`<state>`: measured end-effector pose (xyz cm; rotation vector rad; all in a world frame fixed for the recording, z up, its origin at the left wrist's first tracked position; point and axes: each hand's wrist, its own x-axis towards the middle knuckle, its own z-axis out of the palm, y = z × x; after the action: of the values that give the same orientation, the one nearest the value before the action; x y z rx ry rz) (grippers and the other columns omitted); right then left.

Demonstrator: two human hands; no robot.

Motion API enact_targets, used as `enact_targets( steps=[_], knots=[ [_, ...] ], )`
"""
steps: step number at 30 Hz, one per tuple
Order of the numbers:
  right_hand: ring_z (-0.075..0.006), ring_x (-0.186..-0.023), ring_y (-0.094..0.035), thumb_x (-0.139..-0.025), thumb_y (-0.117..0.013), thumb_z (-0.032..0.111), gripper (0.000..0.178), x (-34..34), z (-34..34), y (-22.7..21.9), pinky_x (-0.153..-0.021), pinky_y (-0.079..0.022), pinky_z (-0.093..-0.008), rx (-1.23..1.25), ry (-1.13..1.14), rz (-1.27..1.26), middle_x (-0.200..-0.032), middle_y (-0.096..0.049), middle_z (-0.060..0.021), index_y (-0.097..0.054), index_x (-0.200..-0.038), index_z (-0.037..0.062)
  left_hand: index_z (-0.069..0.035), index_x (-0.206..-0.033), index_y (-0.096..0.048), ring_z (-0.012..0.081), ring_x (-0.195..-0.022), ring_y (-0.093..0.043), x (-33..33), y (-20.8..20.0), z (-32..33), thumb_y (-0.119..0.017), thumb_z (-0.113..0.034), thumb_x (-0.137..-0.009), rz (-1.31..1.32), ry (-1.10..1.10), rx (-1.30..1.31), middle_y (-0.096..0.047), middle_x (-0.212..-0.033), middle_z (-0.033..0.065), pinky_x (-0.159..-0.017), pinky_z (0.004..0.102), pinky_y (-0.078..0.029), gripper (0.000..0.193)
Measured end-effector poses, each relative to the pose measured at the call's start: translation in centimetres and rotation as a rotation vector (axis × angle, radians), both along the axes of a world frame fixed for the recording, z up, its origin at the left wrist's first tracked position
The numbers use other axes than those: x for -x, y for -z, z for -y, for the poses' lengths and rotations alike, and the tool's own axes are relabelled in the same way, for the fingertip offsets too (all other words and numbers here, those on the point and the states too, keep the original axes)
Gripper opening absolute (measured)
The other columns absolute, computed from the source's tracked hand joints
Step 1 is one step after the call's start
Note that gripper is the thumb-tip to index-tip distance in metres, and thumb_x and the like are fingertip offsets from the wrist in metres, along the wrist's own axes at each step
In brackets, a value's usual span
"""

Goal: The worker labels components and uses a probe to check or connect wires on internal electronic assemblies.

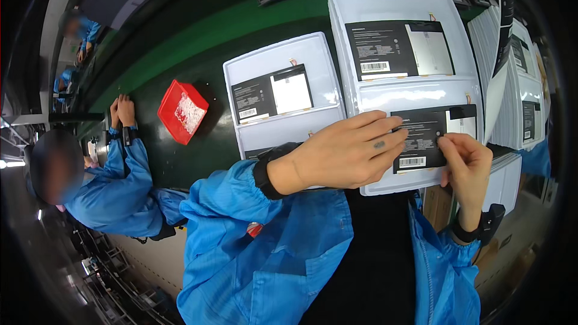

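A flat black-and-silver battery pack (pixel 421 135) lies in the lower compartment of a white plastic tray (pixel 409 91) in front of me. My left hand (pixel 355 151) reaches across from the left, fingers stretched out, their tips on the pack's left edge. At the pack's lower middle, my right hand (pixel 466 159) has thumb and forefinger pinched together; whatever is between them is too small to make out. Another battery pack (pixel 397 49) with a short coloured wire lead sits in the tray's upper compartment.
On the left, a second white tray (pixel 262 63) holds a battery pack (pixel 271 93). Beyond it stands a red bin (pixel 170 105) with white scraps inside. A co-worker in blue (pixel 120 192) rests both hands on the green table. Stacked white trays (pixel 490 78) rise at right.
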<state>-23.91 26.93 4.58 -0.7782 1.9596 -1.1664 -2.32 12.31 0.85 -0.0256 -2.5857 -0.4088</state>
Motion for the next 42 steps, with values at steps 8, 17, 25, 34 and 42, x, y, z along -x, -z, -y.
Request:
enact_targets(
  steps=[8,17,25,34,42],
  knots=[
    [-0.0094,-0.078,-0.060,-0.088,-0.072,0.010,0.028,6.6,-1.3,2.1,-0.057,-0.042,-0.0214,0.023,0.084,-0.939,-0.116,-0.070,-0.0072,-0.071,-0.114,0.0006,0.003,-0.121,-0.062,0.0359,-0.134,-0.046,4.0,-0.9,-3.1,-0.069,-0.041,-0.086,0.127,-0.004,-0.135,-0.053,-0.137,0.0229,-0.114,0.0471,-0.035,0.057],
    [-0.0150,-0.092,-0.066,-0.090,-0.067,0.004,0.020,6.8,-0.7,1.3,-0.076,-0.050,-0.0241,0.263,0.010,-0.793,-0.123,-0.068,-0.0117,-0.072,-0.107,-0.0069,0.002,-0.091,-0.058,0.0320,-0.079,-0.064,-0.4,-0.6,0.1,-0.076,-0.019,-0.086,-0.113,-0.805,-0.496,-0.065,-0.091,0.0199,-0.066,0.0389,-0.050,0.028],
    [-0.0193,-0.101,-0.068,-0.090,-0.064,-0.004,0.019,3.8,-0.9,-3.4,-0.084,-0.054,-0.0262,0.360,-0.021,-0.484,-0.123,-0.066,-0.0186,-0.072,-0.107,-0.0052,0.003,-0.087,-0.058,0.0405,-0.057,-0.063,-3.1,-1.9,-0.6,-0.058,-0.015,-0.095,-0.027,-0.851,-0.718,-0.060,-0.061,0.0227,-0.051,0.0458,-0.048,0.020],
    [-0.0234,-0.095,-0.070,-0.081,-0.070,-0.006,0.020,-3.5,2.2,-2.2,-0.068,-0.059,-0.0279,0.304,-0.518,0.031,-0.118,-0.066,-0.0185,-0.072,-0.101,-0.0054,0.005,-0.101,-0.060,0.0199,-0.062,-0.057,-18.3,5.8,-1.3,-0.046,-0.024,-0.104,-0.216,-1.349,-0.703,-0.060,-0.069,0.0223,-0.059,0.0403,-0.045,0.032],
    [-0.0252,-0.128,-0.052,-0.098,-0.061,0.009,0.022,10.1,1.7,1.5,-0.107,-0.041,-0.0368,0.500,0.260,-0.837,-0.140,-0.054,-0.0200,-0.066,-0.117,-0.0018,0.004,-0.092,-0.058,0.0492,-0.075,-0.062,-17.5,6.0,-1.4,-0.046,-0.021,-0.103,0.067,-1.454,-0.544,-0.063,-0.077,0.0302,-0.064,0.0544,-0.046,0.029]
  ],
)
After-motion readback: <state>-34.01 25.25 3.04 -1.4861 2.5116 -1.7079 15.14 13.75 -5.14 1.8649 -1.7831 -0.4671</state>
